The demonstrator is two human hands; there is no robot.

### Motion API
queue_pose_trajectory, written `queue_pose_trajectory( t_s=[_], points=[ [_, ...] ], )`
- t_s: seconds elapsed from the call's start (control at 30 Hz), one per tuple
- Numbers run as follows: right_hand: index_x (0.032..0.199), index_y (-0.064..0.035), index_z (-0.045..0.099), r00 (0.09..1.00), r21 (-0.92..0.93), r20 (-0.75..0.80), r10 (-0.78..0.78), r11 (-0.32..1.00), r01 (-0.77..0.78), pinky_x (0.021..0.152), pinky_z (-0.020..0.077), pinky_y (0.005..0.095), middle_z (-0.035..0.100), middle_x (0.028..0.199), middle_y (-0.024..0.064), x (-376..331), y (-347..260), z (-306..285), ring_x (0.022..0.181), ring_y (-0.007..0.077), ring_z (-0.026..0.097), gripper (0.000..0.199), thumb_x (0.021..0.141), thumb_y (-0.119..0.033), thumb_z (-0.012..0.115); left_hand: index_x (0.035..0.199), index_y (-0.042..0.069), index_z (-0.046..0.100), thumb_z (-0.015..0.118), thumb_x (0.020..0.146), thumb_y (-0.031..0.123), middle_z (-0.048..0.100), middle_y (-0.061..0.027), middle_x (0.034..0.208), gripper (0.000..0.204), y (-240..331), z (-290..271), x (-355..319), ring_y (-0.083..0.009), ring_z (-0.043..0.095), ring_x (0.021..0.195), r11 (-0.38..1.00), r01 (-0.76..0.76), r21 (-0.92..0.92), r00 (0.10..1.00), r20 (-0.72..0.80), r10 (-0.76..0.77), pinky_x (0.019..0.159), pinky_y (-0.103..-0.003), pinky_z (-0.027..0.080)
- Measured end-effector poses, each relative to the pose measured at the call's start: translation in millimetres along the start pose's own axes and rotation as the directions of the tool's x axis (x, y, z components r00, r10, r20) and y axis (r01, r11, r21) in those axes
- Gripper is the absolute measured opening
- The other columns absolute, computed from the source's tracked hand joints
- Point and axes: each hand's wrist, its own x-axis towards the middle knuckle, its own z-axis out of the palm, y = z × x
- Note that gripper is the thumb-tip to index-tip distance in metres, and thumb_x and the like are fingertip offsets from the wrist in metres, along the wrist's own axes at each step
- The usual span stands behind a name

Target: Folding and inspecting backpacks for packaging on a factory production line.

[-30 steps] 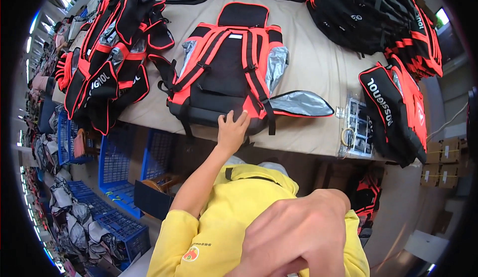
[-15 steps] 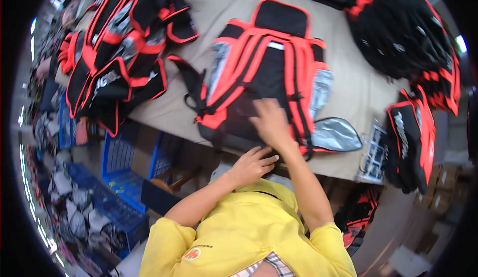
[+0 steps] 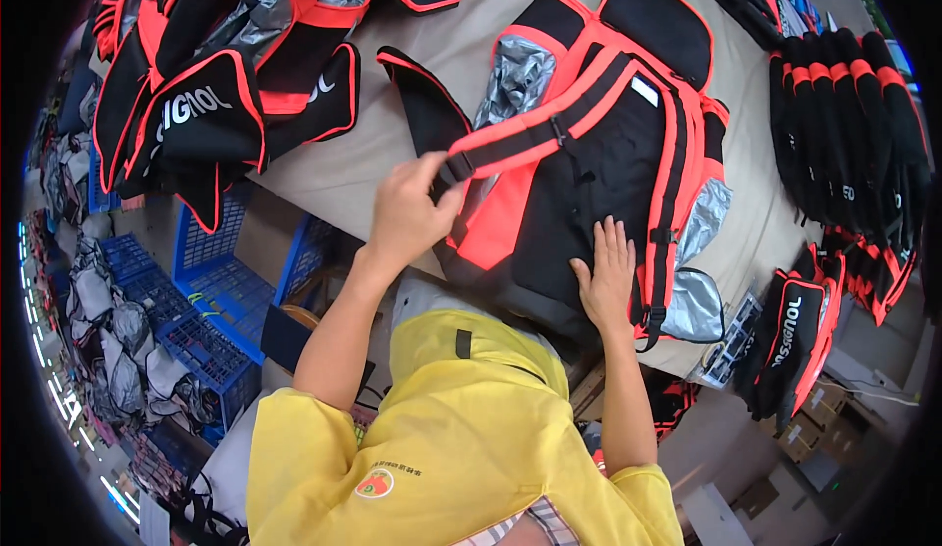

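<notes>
A black and red backpack [image 3: 599, 144] with silver side pockets lies back-up on the tan table [image 3: 343, 178], near its front edge. My left hand [image 3: 410, 210] pinches the lower end of its red shoulder strap [image 3: 520, 139] at the buckle, lifting the strap off the pack. My right hand [image 3: 605, 273] lies flat with fingers spread on the black lower back panel, pressing it down. Both arms come out of yellow sleeves at the bottom of the view.
A pile of similar black and red packs [image 3: 226, 75] lies at the table's left. More stacked packs [image 3: 854, 124] lie at the right, with one [image 3: 800, 340] near the right edge. Blue crates [image 3: 211, 281] stand on the floor under the table's left side.
The view has closed in on the backpack. My left hand came up from below the table edge and took the shoulder strap; my right hand slid down onto the lower panel.
</notes>
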Motion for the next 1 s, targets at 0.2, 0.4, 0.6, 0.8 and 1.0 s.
queue_pose_trajectory(
  t_s=[0.2, 0.4, 0.6, 0.8, 1.0],
  points=[
    [0.158, 0.002, 0.045, 0.945, 0.811, 0.127, 0.3, 0.518, -0.273, 0.121, 0.0415, 0.0488, 0.058, 0.154, 0.0213, 0.9, -8.8, -38.3, 0.146, 0.0331, 0.054, 0.068, 0.111, -0.046, 0.054, 0.115, 0.008, 0.073, 0.078, 0.081, 0.016, 0.072, -0.0118, 0.085, 0.035, 71.6, -11.8, -15.8, -0.0341, 0.07, 0.073, 0.979, -0.133, -0.152, 0.991, -0.006, 0.134, 0.08, -0.044, 0.058],
    [0.126, -0.0032, 0.052, 0.832, 0.924, 0.378, 0.405, -0.114, -0.365, 0.074, 0.0655, 0.0355, 0.072, 0.11, 0.0134, 38.8, -40.9, -88.9, 0.084, 0.0243, 0.077, 0.032, 0.105, -0.019, 0.07, 0.139, -0.016, 0.054, 0.081, 0.088, 0.032, 0.07, -0.0093, 0.084, 0.075, 150.3, 68.9, -98.4, -0.0285, 0.071, 0.093, 0.92, -0.388, -0.059, 0.869, 0.31, 0.386, 0.088, -0.041, 0.054],
    [0.145, 0.0046, 0.047, 0.943, 0.667, 0.023, 0.331, 0.697, -0.261, 0.08, 0.0602, 0.0389, 0.075, 0.106, 0.0125, 13.4, 30.1, -46.9, 0.079, 0.0246, 0.075, 0.065, 0.098, -0.028, 0.079, 0.123, -0.002, 0.069, 0.077, 0.093, 0.021, 0.073, -0.0173, 0.101, 0.038, 111.9, 36.7, -43.0, -0.0331, 0.07, 0.098, 0.985, -0.169, -0.019, 0.983, 0.075, 0.17, 0.086, -0.044, 0.056],
    [0.153, 0.004, 0.051, 0.943, 0.264, 0.03, 0.33, 0.908, -0.326, 0.104, 0.0527, 0.0443, 0.068, 0.134, 0.0245, 87.0, -31.5, -139.3, 0.124, 0.0371, 0.067, 0.073, 0.097, -0.035, 0.079, 0.123, -0.007, 0.068, 0.069, 0.099, 0.009, 0.072, -0.0248, 0.114, 0.029, 44.5, 26.6, 39.1, -0.0428, 0.068, 0.106, 0.989, -0.145, -0.029, 0.988, 0.04, 0.146, 0.093, -0.049, 0.056],
    [0.156, 0.0027, 0.046, 0.967, 0.158, -0.137, 0.214, 0.969, -0.192, 0.121, 0.0373, 0.0541, 0.049, 0.157, 0.0313, 251.0, 16.5, -80.5, 0.151, 0.0485, 0.039, 0.075, 0.102, -0.044, 0.069, 0.11, -0.001, 0.056, 0.069, 0.101, 0.035, 0.063, -0.0276, 0.115, 0.04, 19.3, 116.7, 144.0, -0.0504, 0.068, 0.102, 0.99, 0.136, 0.047, 0.99, 0.037, -0.138, 0.081, -0.057, 0.057]
  ],
)
